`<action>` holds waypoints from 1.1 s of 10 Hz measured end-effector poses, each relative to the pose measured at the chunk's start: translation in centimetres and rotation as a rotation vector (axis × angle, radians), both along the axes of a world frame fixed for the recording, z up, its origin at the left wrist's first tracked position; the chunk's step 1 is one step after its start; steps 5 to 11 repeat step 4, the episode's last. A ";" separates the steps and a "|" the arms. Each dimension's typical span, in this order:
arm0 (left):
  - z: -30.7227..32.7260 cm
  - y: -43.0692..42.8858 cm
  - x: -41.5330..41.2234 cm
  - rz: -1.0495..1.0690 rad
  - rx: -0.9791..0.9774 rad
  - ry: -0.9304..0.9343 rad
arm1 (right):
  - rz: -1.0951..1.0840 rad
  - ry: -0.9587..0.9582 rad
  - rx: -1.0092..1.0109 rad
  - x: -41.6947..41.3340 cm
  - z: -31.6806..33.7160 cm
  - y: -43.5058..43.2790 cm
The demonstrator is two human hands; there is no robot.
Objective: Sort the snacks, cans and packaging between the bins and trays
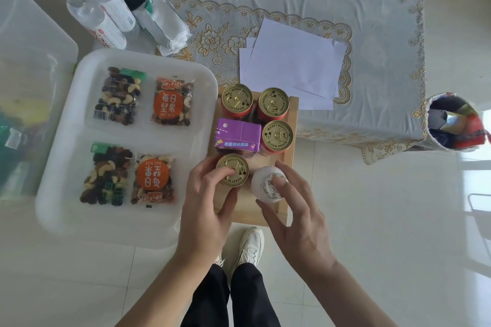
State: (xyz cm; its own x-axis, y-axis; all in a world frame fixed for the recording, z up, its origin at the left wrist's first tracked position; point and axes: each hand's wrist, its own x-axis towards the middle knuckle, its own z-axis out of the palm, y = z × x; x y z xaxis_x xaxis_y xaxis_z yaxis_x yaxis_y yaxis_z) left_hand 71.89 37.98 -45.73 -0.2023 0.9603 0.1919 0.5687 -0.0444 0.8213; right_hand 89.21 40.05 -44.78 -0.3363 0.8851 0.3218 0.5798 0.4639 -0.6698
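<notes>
Both hands work at the near end of the wooden tray (288, 141). Left hand (210, 210) is closed round a gold-topped can (232, 170), fingers curled over its lid; right hand (295, 220) grips a white-lidded can (269, 184) with fingertips on top. Grasping from above suits upright cans packed closely in rows, judged here as being set into, or lifted from, the last free places.

Largest item: the white plastic tray (66, 180) at left, on the table edge, holding four flat nut packs in a two-by-two grid, apparently so that snacks stay apart from cans. Far-right pack (172, 101) and near-right pack (154, 178) show an orange disc reading "DAILY NUTS" with Chinese characters; far-left pack (119, 95) and near-left pack (107, 174) lie clear side up, one showing a barcode.

On the wooden tray, just right of the white one, three more red cans stand upright: far-left can (237, 99), far-right can (273, 103) and middle-right can (277, 136). Lids read "MICKEY MOUSE" and "MINNIE MOUSE". A purple carton (237, 135) lies on its side between the rows; its print is too small to read.

Blank white paper sheets (292, 61) lie beyond on the lace tablecloth (372, 21).
</notes>
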 end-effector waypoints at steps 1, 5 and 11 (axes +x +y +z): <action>0.2 0.1 -0.1 -0.006 0.002 0.005 | 0.003 -0.004 0.003 0.0 0.1 0.1; 3.2 -0.6 -0.8 -0.049 -0.072 0.072 | 0.002 -0.069 -0.041 0.7 2.1 -1.1; 3.2 -0.6 -0.8 -0.049 -0.072 0.072 | 0.002 -0.069 -0.041 0.7 2.1 -1.1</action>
